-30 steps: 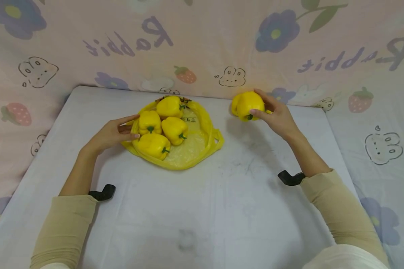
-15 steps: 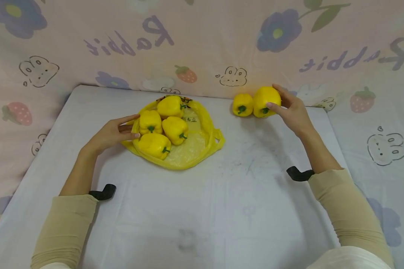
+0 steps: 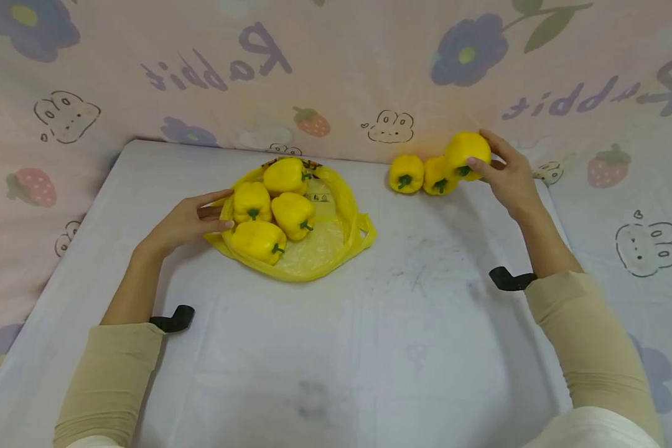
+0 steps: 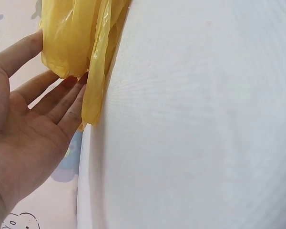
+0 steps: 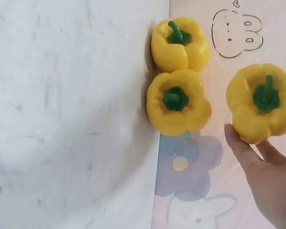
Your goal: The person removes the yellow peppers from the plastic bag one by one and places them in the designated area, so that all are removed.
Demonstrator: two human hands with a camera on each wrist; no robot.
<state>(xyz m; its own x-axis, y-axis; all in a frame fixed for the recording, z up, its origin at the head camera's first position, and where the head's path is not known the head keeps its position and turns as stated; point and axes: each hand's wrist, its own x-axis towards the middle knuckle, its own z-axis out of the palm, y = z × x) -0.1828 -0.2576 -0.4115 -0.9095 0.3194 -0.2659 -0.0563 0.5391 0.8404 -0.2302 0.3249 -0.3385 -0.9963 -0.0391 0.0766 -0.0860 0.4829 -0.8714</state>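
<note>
A yellow bell pepper [image 3: 466, 149] is held up by my right hand [image 3: 509, 177], thumb on its near side and fingers round the far side. In the right wrist view that held bell pepper [image 5: 262, 102] stands apart from two others, stem facing the camera. Those two bell peppers [image 3: 407, 173] sit side by side at the table's back edge. My left hand [image 3: 182, 227] rests against the left side of a yellow plastic bag [image 3: 313, 267] with its mouth spread. Its fairly straight fingers touch the bag [image 4: 69, 38]. Several bell peppers [image 3: 293, 215] lie inside.
The white table [image 3: 358, 348] meets a patterned cloth wall [image 3: 341, 74] just behind the peppers. The bag's handle loop [image 3: 366, 229] sticks out to the right. Black wrist mounts [image 3: 173, 319] project inward from both forearms.
My right hand has moved right and back, raising its pepper, so the second pepper on the table comes into sight. The left hand and the bag stay as they were.
</note>
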